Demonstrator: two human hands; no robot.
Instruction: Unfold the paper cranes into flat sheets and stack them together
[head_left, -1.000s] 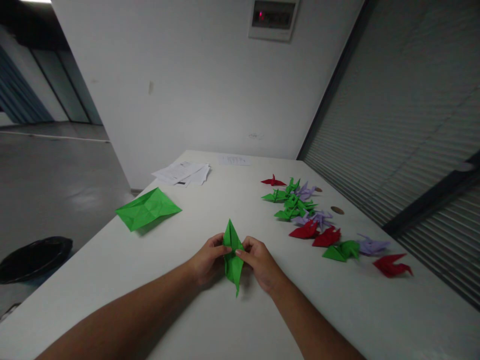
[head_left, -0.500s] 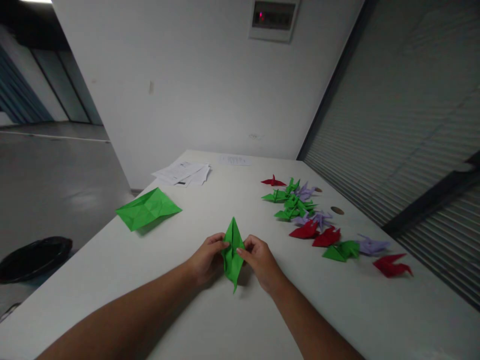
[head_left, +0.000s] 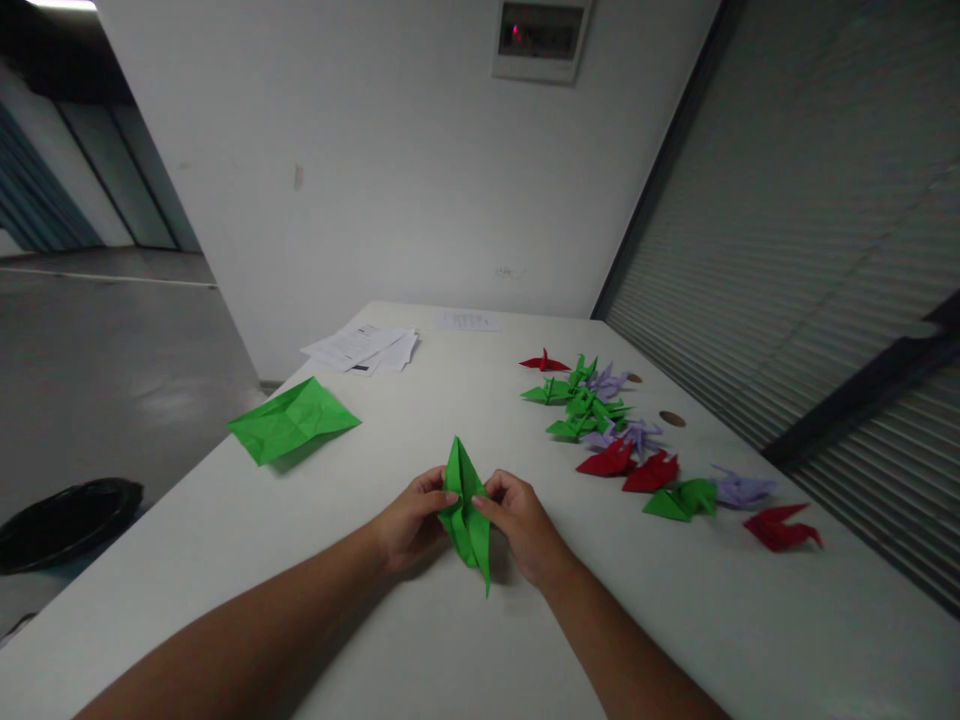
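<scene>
Two hands are meeting over the middle of the white tabletop (head_left: 450,400), somewhat toward its near edge, and both are pinching one folded green paper piece (head_left: 466,512) between them. The left hand (head_left: 409,522) is closing thumb and fingertips on the piece's left side. The right hand (head_left: 523,525) is doing the same on its right side, so the two sets of fingertips are nearly meeting across the paper's middle. The piece is standing long and narrow, with one sharp tip pointing toward the far edge and the other slanting down toward the near edge. Whether that lower tip is touching the surface cannot be told. Both forearms are reaching in from the near edge. Near the left edge a creased green sheet (head_left: 292,420) is lying opened out flat, well apart from the hands. Toward the far left corner a loose stack of white papers (head_left: 360,347) is lying, with a single white sheet (head_left: 469,320) resting by the far edge. Along the right edge a line of finished paper cranes is sitting: a mixed green, purple and red cluster (head_left: 589,405) farther away, then two red cranes (head_left: 630,465), a green crane (head_left: 682,500), a purple crane (head_left: 742,490) and a lone red crane (head_left: 780,527) nearest the near edge. Off the left edge, a black bin (head_left: 67,510) is sitting on the floor.
</scene>
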